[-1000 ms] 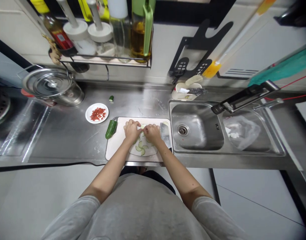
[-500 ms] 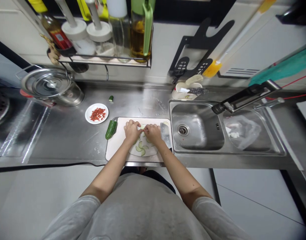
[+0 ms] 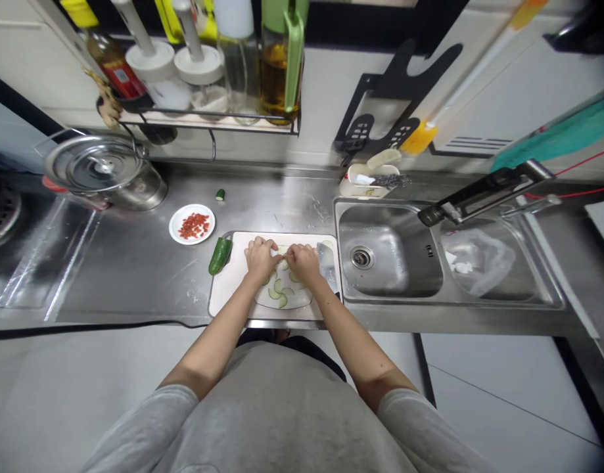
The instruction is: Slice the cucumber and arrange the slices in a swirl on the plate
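My left hand [image 3: 260,259] and my right hand [image 3: 303,261] meet over a pale plate [image 3: 269,305] on a white cutting board [image 3: 223,299]. Fingertips of both are pinched close together at cucumber slices, partly hidden by the fingers. Thin half-moon cucumber slices [image 3: 280,293] lie fanned out on the plate below my hands. At the board's right side rests a knife [image 3: 326,257] with a broad blade, and a slice shows near its top. A cut cucumber [image 3: 220,255] lies across the board's left edge.
Left of the board stands a small white plate [image 3: 174,225] of chopped red pieces, with a cucumber end [image 3: 220,194] nearby. A lidded steel pot [image 3: 141,187] is farther left. The sink [image 3: 395,263] with its faucet [image 3: 484,190] lies right. Bottles and jars fill a wall rack [image 3: 213,125].
My hands stay over the plate, with only a slight shift of the right fingers at the slices. The whole view has moved a little.
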Available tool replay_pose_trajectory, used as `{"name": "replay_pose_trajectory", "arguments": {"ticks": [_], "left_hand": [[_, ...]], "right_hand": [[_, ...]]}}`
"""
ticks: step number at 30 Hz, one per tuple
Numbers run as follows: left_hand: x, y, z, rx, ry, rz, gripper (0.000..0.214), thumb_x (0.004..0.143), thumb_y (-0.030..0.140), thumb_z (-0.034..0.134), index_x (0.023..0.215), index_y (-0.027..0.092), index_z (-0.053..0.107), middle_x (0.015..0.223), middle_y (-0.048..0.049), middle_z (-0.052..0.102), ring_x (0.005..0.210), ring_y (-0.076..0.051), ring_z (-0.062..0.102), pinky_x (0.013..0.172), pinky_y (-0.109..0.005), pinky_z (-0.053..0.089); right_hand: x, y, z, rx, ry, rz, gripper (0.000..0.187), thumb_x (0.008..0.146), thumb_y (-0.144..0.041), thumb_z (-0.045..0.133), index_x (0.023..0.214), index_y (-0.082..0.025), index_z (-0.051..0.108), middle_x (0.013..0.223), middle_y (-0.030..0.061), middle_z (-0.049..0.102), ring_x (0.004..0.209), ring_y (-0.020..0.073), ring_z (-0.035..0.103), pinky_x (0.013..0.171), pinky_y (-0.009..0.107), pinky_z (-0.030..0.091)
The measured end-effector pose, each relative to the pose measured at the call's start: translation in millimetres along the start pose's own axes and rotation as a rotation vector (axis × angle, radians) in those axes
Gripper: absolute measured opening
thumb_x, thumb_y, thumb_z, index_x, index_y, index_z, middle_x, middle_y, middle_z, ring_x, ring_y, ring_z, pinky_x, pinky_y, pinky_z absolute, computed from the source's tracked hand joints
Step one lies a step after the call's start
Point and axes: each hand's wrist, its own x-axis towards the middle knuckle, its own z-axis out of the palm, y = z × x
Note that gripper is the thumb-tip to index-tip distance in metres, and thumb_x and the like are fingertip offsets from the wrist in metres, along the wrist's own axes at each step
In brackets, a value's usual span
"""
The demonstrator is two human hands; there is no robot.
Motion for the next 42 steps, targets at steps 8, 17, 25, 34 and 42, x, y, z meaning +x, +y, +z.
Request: {"name": "replay_pose_trajectory", "arguments": {"ticks": [8,17,25,34,42], "left_hand": [[-5.2,-11.8,-23.2,-0.074,0.016,-0.036,0.021,0.074,0.038,0.071,0.092,0.030,0.066,0.106,-0.0040,0.055,0.108,-0.026,0.051,0.091,-0.039,0.039],[-14.8,-65.6,-52.6,-0.296,0.160,0.037,0.021,0.074,0.038,0.069,0.088,0.022,0.068,0.090,-0.0024,0.061,0.081,-0.016,0.057,0.077,-0.028,0.046],[-4.2,-108.2,-84.5,-0.284,0.359,-0.126,0.014,0.077,0.031,0.063,0.087,0.022,0.068,0.091,-0.0015,0.067,0.085,-0.015,0.060,0.080,-0.027,0.046],[23.8,-155.4,-110.3,-0.140,0.355,-0.328,0.010,0.080,0.028,0.059,0.087,0.025,0.065,0.096,-0.0004,0.070,0.092,-0.017,0.063,0.079,-0.026,0.044],[45.9,-173.3,-108.1,0.010,0.286,-0.424,0.017,0.080,0.027,0.057,0.093,0.027,0.066,0.105,-0.0039,0.070,0.098,-0.020,0.064,0.082,-0.030,0.044]], "right_hand": [[-9.4,12.0,-19.2,0.072,0.095,0.066,0.020,0.090,-0.028,0.045,0.090,-0.020,0.064,0.087,0.0045,0.066,0.087,0.0200,0.050,0.077,0.031,0.026],[-41.5,38.0,-29.5,0.209,0.237,0.075,0.021,0.085,-0.031,0.045,0.080,-0.020,0.063,0.072,0.0021,0.061,0.075,0.0180,0.051,0.072,0.027,0.034],[-48.5,47.7,-23.0,0.292,0.294,0.029,0.024,0.082,-0.040,0.046,0.074,-0.023,0.061,0.064,0.0015,0.057,0.065,0.0185,0.052,0.066,0.029,0.037],[-65.2,24.7,-28.0,0.368,0.274,-0.010,0.036,0.084,-0.052,0.042,0.075,-0.024,0.063,0.061,0.0033,0.057,0.063,0.0204,0.052,0.064,0.032,0.039],[-81.0,24.1,-19.3,0.376,0.258,-0.037,0.040,0.085,-0.055,0.040,0.080,-0.024,0.065,0.066,0.0073,0.062,0.065,0.0244,0.054,0.066,0.037,0.042]]}}
